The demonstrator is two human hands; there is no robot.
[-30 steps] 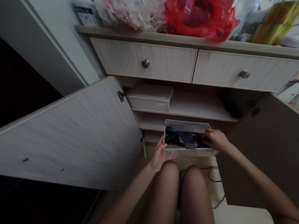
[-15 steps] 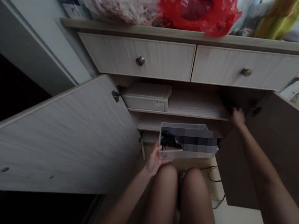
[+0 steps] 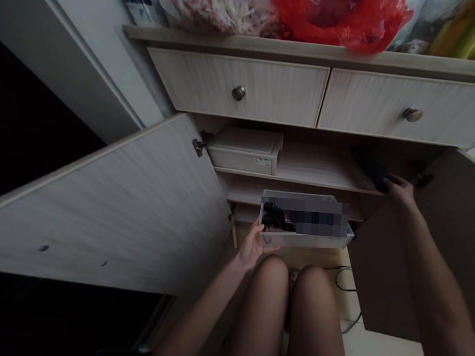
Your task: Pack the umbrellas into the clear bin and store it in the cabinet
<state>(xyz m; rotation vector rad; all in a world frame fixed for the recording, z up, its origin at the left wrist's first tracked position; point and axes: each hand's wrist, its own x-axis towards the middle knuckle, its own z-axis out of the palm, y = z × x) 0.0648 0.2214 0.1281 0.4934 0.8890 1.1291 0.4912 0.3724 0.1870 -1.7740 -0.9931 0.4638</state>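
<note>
My left hand [image 3: 252, 247] grips the left end of a translucent plastic bin [image 3: 302, 241], held above my knees. Black items [image 3: 274, 216] lie in the bin, and a blurred patch hides the rest of its contents. At the right end of the cabinet's upper shelf [image 3: 313, 161], my right hand [image 3: 401, 191] has its fingers closed on a dark object [image 3: 372, 168]. The dark object lies slanted at the shelf's front edge, and its far end is lost in shadow. A closed light plastic box [image 3: 243, 150] sits at the left of that shelf.
Cabinet doors stand open at left [image 3: 107, 206] and right [image 3: 404, 257]. Two closed drawers [image 3: 269, 92] are above the shelves. On the top are a red plastic bag [image 3: 368, 24], a clear bag [image 3: 230, 10] and a white bottle [image 3: 140, 3]. A cable [image 3: 342, 285] lies on the floor.
The camera view has shifted, moving the cabinet rightward in the picture. More of the dark object now shows at my right hand by the shelf edge. My left hand still holds the bin.
</note>
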